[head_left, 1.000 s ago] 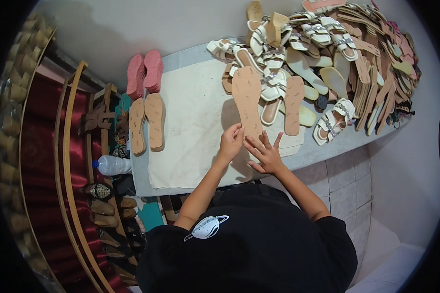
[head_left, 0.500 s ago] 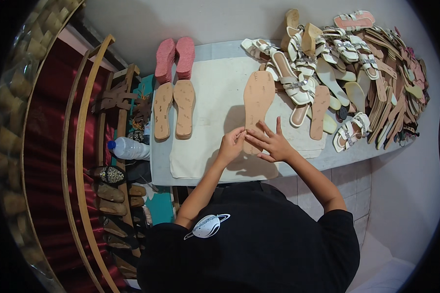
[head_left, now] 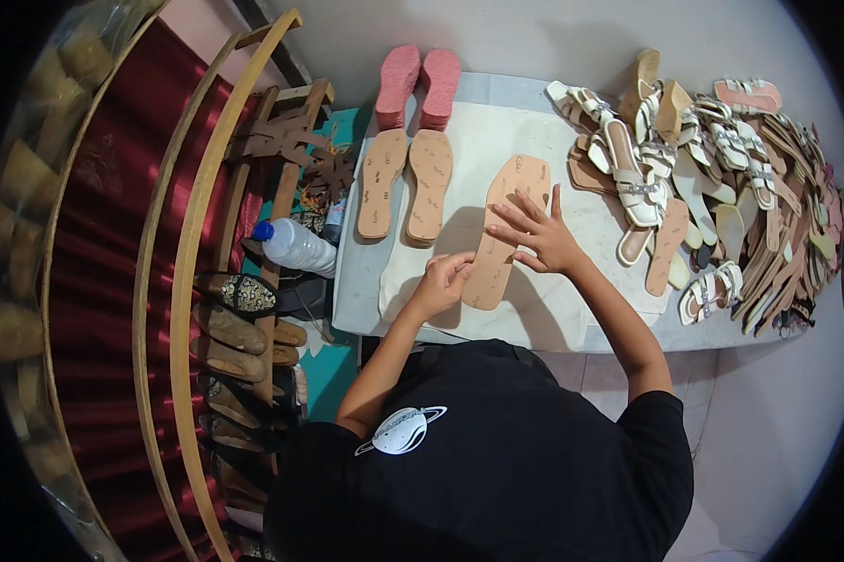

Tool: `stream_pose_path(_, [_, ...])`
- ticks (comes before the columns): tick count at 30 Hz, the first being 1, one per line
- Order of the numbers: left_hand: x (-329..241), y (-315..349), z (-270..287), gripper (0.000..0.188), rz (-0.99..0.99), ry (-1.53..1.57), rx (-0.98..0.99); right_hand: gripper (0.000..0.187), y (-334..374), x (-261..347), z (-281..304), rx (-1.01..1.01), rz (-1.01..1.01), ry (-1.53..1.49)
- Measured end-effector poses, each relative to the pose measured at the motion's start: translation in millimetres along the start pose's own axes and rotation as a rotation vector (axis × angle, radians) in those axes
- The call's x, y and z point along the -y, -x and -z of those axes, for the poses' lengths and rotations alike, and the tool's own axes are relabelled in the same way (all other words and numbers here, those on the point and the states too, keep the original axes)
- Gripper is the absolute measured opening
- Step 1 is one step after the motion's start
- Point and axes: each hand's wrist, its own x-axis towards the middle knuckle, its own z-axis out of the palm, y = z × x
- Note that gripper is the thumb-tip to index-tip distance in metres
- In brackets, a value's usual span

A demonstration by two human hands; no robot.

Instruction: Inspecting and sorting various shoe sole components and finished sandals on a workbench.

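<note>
A tan shoe insole with small dark marks is held up over the table, its wide end pointing away from me. My left hand pinches its left edge near the narrow end. Spread wide, my right hand lies with its fingertips over the right side of the insole's middle. To the left stand two tan-topped soles, a left one and a right one, side by side. Behind them are two pink-red soles. Another tan insole lies on the right.
White strapped sandals and a large heap of insoles fill the table's right side. A pale sheet covers the middle. Left of the table are a water bottle, a wooden rack and several dark shoes.
My right hand has moved up the insole toward its wide end. The insole now tilts more to the right. The whole view has shifted, so the table appears farther right.
</note>
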Motion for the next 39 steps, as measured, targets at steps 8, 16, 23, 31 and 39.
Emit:
stream_pose_path(8, [17.5, 33.5, 48.8, 0.020, 0.035, -0.167, -0.060, 0.047, -45.7, -22.9, -28.7, 0.075, -0.084, -0.022])
stream_pose_path(16, [27.1, 53.7, 93.0, 0.023, 0.218, 0.084, -0.224, 0.050, -92.9, -1.2, -81.9, -0.207, -0.594, -0.017])
stream_pose_path(23, [59.8, 35.2, 114.5, 0.027, 0.195, 0.039, -0.473, 0.053, -119.3, 79.5, -102.7, -0.082, -0.509, -0.334])
stream_pose_path(31, [71.2, 0.3, 125.7, 0.026, 0.251, -0.112, -0.520, 0.050, -140.1, 97.3, -116.5, 0.038, -0.503, -0.434])
stream_pose_path(39, [79.4, -6.6, 132.7, 0.026, 0.303, -0.145, -0.538, 0.051, -156.6, 94.5, -131.3, 0.040, -0.503, -0.413])
